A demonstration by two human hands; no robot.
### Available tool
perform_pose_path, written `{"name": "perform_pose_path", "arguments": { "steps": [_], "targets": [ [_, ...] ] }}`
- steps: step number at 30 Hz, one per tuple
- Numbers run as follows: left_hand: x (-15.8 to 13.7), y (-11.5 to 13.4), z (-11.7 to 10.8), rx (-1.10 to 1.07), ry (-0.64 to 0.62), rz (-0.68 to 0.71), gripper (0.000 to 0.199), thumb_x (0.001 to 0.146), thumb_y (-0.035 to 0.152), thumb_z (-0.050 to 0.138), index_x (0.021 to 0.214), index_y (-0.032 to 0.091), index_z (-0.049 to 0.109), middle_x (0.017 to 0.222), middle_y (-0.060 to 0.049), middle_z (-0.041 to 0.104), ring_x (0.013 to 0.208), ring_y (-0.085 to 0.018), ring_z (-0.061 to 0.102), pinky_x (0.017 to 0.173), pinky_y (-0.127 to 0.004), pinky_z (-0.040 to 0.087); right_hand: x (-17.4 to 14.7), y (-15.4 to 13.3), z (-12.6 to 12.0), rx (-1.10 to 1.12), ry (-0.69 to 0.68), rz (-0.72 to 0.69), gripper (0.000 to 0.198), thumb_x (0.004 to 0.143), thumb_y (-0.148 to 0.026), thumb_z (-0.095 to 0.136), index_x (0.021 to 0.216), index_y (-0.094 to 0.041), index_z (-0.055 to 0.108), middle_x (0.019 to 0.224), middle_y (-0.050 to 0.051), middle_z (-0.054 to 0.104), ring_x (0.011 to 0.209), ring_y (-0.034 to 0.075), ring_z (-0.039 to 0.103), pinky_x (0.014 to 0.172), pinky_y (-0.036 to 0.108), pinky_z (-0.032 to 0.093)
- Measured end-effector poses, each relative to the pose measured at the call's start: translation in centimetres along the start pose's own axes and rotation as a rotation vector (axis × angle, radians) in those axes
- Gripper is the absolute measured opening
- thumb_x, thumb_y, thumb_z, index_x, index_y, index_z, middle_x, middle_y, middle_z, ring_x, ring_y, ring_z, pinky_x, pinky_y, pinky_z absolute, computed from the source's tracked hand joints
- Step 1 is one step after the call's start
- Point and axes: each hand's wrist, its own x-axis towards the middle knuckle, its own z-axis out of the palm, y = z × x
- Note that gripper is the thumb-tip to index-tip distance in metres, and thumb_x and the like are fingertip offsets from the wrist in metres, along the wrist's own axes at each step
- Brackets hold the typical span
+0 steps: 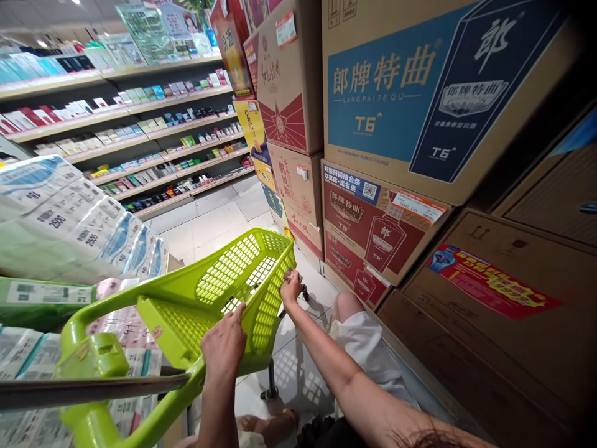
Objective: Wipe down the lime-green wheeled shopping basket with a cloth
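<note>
A lime-green plastic shopping cart point(254, 274) stands tilted across the view, its basket showing nothing inside. My left hand point(224, 341) is closed over the near side rim of the cart, one finger stretched along the edge. Farther forward, my right hand point(291, 287) is closed in a pinch beside the cart's outer side wall. A small greyish thing shows at its fingertips, too small to name. The cart's green handle frame point(88, 354) and a dark metal bar point(93, 389) lie at the lower left, away from both hands.
Stacked cartons point(387, 236) of boxed bottles line the right side close to my arm. Packs of tissue paper point(79, 218) are piled on the left. Product shelves point(140, 112) stand at the back beyond a tiled floor point(205, 218). My knee and light clothing point(368, 348) are below.
</note>
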Motion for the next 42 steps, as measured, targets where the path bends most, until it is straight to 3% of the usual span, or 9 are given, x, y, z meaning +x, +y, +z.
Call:
{"name": "perform_pose_path", "arguments": {
  "steps": [4, 10, 13, 17, 19, 24, 30, 37, 42],
  "targets": [
    [0.0, 0.0, 0.3, 0.0, 0.03, -0.005, 0.061, 0.091, 0.011, 0.041, 0.146, 0.035, 0.052, 0.122, -0.007, 0.072, 0.1, -0.023, 0.07, 0.08, -0.033, 0.049, -1.1, -1.3, 0.0, 0.042, -0.02, -0.098, 0.048, 0.073, -0.007, 0.045, 0.118, -0.02, 0.054, 0.128, 0.015, 0.058, 0.125, 0.024, 0.054, 0.109, 0.043, 0.043],
    [0.0, -0.1, 0.5, -0.012, 0.042, -0.003, 0.057, 0.092, 0.014, 0.04, 0.145, 0.03, 0.053, 0.123, -0.008, 0.072, 0.102, -0.026, 0.07, 0.081, -0.037, 0.051, -1.8, -1.2, -1.4, 0.037, -0.017, 0.078, 0.043, 0.069, -0.006, 0.046, 0.109, -0.019, 0.054, 0.101, 0.008, 0.063, 0.106, 0.022, 0.059, 0.098, 0.038, 0.049],
    [0.1, -0.1, 0.6, -0.03, 0.058, -0.016, 0.051, 0.093, 0.013, 0.036, 0.136, 0.027, 0.06, 0.122, -0.009, 0.072, 0.104, -0.027, 0.07, 0.082, -0.038, 0.051, -4.2, -2.9, -1.6, 0.058, -0.035, -0.047, 0.043, 0.075, -0.006, 0.046, 0.115, -0.019, 0.054, 0.115, 0.012, 0.062, 0.112, 0.022, 0.058, 0.104, 0.04, 0.047],
    [0.1, -0.2, 0.8, -0.037, 0.057, -0.01, 0.048, 0.093, 0.013, 0.035, 0.13, 0.026, 0.062, 0.122, -0.008, 0.073, 0.103, -0.026, 0.07, 0.082, -0.037, 0.051, -7.6, -5.2, -2.3, 0.042, -0.194, -0.327, 0.046, 0.082, -0.007, 0.048, 0.124, -0.022, 0.054, 0.13, 0.012, 0.057, 0.127, 0.023, 0.052, 0.113, 0.043, 0.041],
    [0.1, -0.4, 0.8, -0.033, 0.053, -0.002, 0.047, 0.093, 0.014, 0.036, 0.13, 0.027, 0.062, 0.122, -0.008, 0.072, 0.102, -0.025, 0.07, 0.081, -0.036, 0.051, -6.7, -5.7, -2.6, 0.024, -0.204, -0.331, 0.042, 0.083, -0.007, 0.048, 0.121, -0.022, 0.056, 0.128, 0.012, 0.057, 0.125, 0.023, 0.053, 0.113, 0.043, 0.041],
    [-0.2, -0.5, 1.0, -0.024, 0.077, 0.02, 0.047, 0.093, 0.015, 0.037, 0.132, 0.027, 0.06, 0.121, -0.008, 0.072, 0.103, -0.025, 0.07, 0.081, -0.035, 0.05, -2.0, -7.0, -2.5, 0.008, -0.085, -0.065, 0.032, 0.081, -0.01, 0.053, 0.111, -0.018, 0.057, 0.123, 0.013, 0.053, 0.118, 0.023, 0.056, 0.111, 0.04, 0.043],
    [-0.1, -0.5, 1.4, -0.013, 0.107, 0.029, 0.046, 0.092, 0.011, 0.037, 0.129, 0.024, 0.062, 0.116, -0.01, 0.073, 0.1, -0.022, 0.069, 0.083, -0.033, 0.048, -5.0, -7.5, -1.7, 0.06, -0.203, -0.078, 0.019, 0.085, -0.023, 0.062, 0.103, -0.022, 0.056, 0.111, 0.007, 0.055, 0.103, 0.021, 0.06, 0.099, 0.035, 0.049],
    [-0.4, -0.7, 1.6, 0.011, 0.121, 0.065, 0.045, 0.091, 0.012, 0.04, 0.128, 0.024, 0.063, 0.114, -0.009, 0.072, 0.102, -0.023, 0.069, 0.082, -0.032, 0.048, 6.2, -8.2, -1.3, 0.064, -0.063, 0.176, 0.013, 0.082, -0.016, 0.056, 0.089, -0.023, 0.048, 0.104, 0.01, 0.056, 0.105, 0.024, 0.053, 0.098, 0.037, 0.045],
    [-0.2, -0.8, 1.9, 0.019, 0.159, 0.079, 0.045, 0.091, 0.009, 0.035, 0.122, 0.021, 0.066, 0.112, -0.01, 0.073, 0.102, -0.023, 0.069, 0.084, -0.033, 0.048, 0.5, -6.3, -0.8, 0.05, -0.143, -0.05, 0.016, 0.083, -0.019, 0.058, 0.094, -0.024, 0.049, 0.108, 0.007, 0.053, 0.105, 0.022, 0.055, 0.099, 0.035, 0.045]
  ]
}}
